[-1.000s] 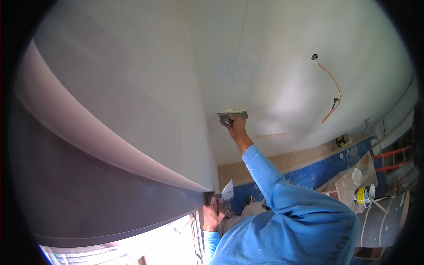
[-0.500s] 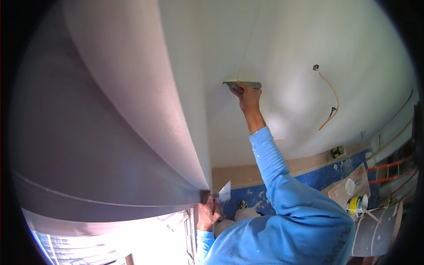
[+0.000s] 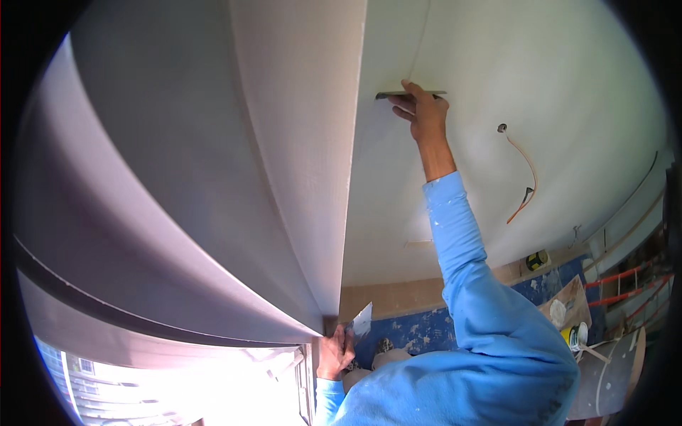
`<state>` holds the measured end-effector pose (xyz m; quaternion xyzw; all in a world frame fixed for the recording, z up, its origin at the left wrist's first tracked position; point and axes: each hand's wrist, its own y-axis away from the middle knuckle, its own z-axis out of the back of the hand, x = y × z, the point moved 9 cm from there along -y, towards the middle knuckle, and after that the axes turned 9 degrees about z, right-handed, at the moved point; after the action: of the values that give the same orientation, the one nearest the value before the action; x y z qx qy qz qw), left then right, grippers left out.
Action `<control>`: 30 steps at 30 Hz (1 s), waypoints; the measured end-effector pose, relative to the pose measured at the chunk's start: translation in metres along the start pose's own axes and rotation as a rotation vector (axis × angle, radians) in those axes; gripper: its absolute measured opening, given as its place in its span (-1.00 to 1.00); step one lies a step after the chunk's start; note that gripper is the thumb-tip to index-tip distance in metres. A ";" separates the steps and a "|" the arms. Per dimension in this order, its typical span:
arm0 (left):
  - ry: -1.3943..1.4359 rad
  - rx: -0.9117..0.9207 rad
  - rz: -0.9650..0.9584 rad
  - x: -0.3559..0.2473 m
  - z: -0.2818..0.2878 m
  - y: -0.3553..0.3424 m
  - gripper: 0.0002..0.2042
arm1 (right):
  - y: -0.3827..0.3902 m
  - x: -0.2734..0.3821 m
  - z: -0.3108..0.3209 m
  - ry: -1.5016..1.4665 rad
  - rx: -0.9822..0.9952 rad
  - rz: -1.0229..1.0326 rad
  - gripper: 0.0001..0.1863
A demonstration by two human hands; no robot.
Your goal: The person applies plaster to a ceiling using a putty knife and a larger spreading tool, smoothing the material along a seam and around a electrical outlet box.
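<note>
Stretched far up, my right hand [image 3: 429, 117] grips a wide, flat filling blade [image 3: 420, 94] with its edge against the pale wall [image 3: 483, 64]. A thin seam line [image 3: 420, 42] runs up the wall from behind the blade. My fingers hide much of the tool. Low down at the left, my left hand [image 3: 332, 357] is closed around a putty knife [image 3: 361, 321]. Its broad blade points up and carries whitish smears. The handle is mostly covered by my fingers. This hand is beside the lower end of the angled boxed edge [image 3: 334, 234].
An orange cable [image 3: 531, 160] hangs from a round hole [image 3: 502, 128] in the wall. Below are a blue stained floor covering [image 3: 419, 337], a dark tub [image 3: 537, 260], a yellow-labelled bucket [image 3: 575, 336], a board with filler [image 3: 572, 302] and red rails [image 3: 618, 298]. Bright window [image 3: 234, 383] at lower left.
My right hand and the filling blade have moved up along the seam, with the arm stretched further. The view has shifted. My left hand keeps the putty knife in about the same place.
</note>
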<state>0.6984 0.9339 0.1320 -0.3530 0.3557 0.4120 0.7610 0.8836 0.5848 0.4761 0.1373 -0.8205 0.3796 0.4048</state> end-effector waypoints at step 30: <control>0.090 -0.054 -0.014 -0.022 -0.028 -0.010 -0.77 | -0.220 0.319 -0.146 0.022 0.246 0.328 -0.71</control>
<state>0.6909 0.8988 0.1389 -0.3942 0.3759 0.3998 0.7372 0.8801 0.5700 0.8902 0.0463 -0.7749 0.5392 0.3266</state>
